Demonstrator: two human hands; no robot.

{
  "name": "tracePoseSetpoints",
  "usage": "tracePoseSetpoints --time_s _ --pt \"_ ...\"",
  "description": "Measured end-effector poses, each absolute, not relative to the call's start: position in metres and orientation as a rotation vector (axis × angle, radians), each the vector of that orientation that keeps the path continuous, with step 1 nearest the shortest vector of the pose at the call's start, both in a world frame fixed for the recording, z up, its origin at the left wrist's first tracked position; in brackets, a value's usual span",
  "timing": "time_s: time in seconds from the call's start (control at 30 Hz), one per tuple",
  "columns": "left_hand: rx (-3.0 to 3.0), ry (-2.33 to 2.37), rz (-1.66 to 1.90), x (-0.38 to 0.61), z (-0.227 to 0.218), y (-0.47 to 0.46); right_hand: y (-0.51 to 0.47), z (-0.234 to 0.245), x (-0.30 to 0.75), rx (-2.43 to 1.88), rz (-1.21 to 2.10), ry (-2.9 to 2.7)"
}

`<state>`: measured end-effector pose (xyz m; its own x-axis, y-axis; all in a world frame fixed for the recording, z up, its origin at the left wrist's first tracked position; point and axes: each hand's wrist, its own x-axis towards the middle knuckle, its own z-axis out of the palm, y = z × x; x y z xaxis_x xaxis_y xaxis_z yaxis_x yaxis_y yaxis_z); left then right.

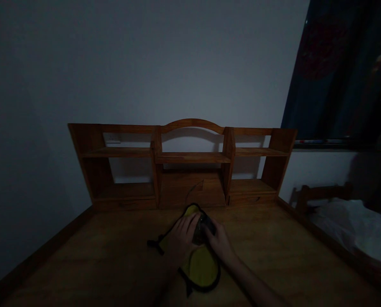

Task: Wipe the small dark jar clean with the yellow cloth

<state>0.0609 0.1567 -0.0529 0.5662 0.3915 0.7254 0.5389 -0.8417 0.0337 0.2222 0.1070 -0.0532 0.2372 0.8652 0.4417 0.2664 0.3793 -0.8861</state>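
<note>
A dark, rounded object (199, 233) with a slight shine is between my two hands; the dim light hides what kind it is. My left hand (183, 232) covers its left side with curled fingers. On its right side, my right hand (220, 241) grips it with fingers and thumb bent around a black part. Beneath lies a flat yellow fabric piece (203, 268) with black edging and black straps (152, 243) at its left and lower ends. My left hand and forearm hide part of the fabric.
The wooden tabletop (114, 251) has a low wooden shelf unit (193, 157) along its back, against a pale wall (190, 64). A thin cord or wire (193, 187) rises behind the fabric. Off to the right are a bed with pale bedding (356, 226) and a dark curtain (331, 64).
</note>
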Motion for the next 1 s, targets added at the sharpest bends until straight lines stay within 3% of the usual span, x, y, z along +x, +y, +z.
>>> tracePoseSetpoints --time_s 0.13,0.27,0.5,0.6,0.8,1.0 --pt "-2.601 -0.808 -1.215 0.065 -0.054 0.153 0.097 -0.045 0.230 -1.313 0.384 -1.472" --pt "-2.641 -0.956 -1.353 0.066 -0.055 0.155 0.095 -0.040 0.233 -1.311 0.400 -1.425" --pt "-2.647 -1.056 -1.475 0.060 -0.052 0.156 0.103 -0.045 0.218 -0.942 1.105 -1.089" --pt "-2.596 -0.943 -1.488 0.057 -0.050 0.150 0.101 -0.045 0.214 -0.825 1.211 -1.130" --pt "-2.593 -0.469 -1.331 0.057 -0.041 0.144 0.093 -0.041 0.223 -1.079 0.654 -1.441" --pt "-2.857 -0.491 -1.222 0.066 -0.041 0.139 0.089 -0.041 0.238 -1.324 0.274 -1.615"
